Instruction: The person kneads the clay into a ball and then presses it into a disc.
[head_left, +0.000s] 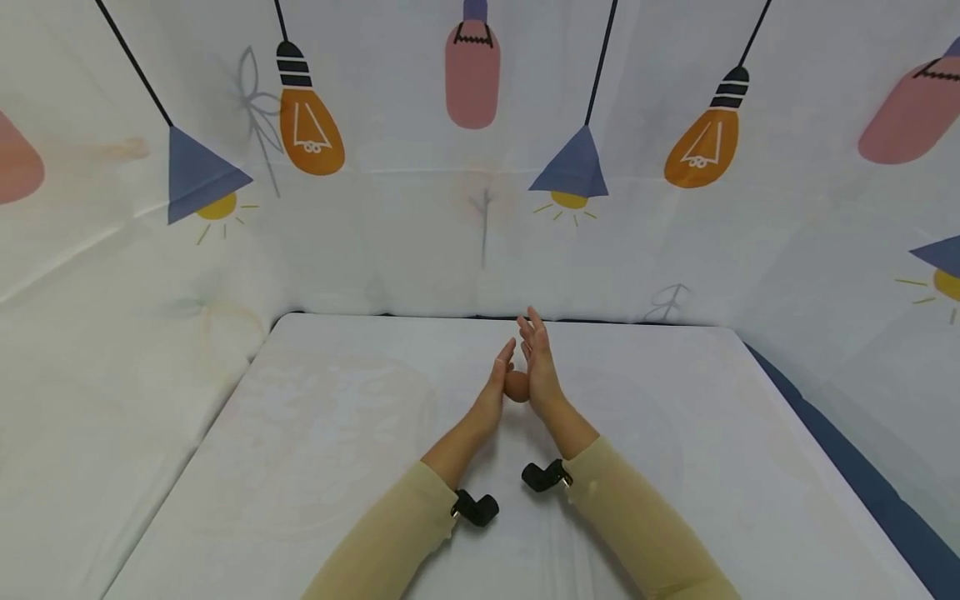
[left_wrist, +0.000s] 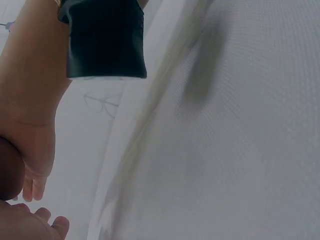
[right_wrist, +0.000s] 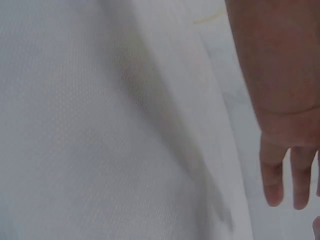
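Note:
A small reddish-brown ball (head_left: pixel 517 386) sits between the two palms, above the table. My left hand (head_left: pixel 492 398) presses it from the left with fingers extended. From the other side my right hand (head_left: pixel 543 372) presses against it, its fingers straight and pointing up and away. In the left wrist view the ball (left_wrist: pixel 10 170) shows at the left edge, between the right hand (left_wrist: pixel 30 145) and the left hand's fingers (left_wrist: pixel 35 222). The right wrist view shows the right hand (right_wrist: pixel 290 135) with separated, straight fingers; the ball is out of that view.
Both hands are over a white-covered table (head_left: pixel 337 433), toward its far edge. Behind it hangs a pale cloth (head_left: pixel 390 233) printed with lamps and bulbs. Black wrist cameras sit at the left cuff (head_left: pixel 476 508) and right cuff (head_left: pixel 545 476).

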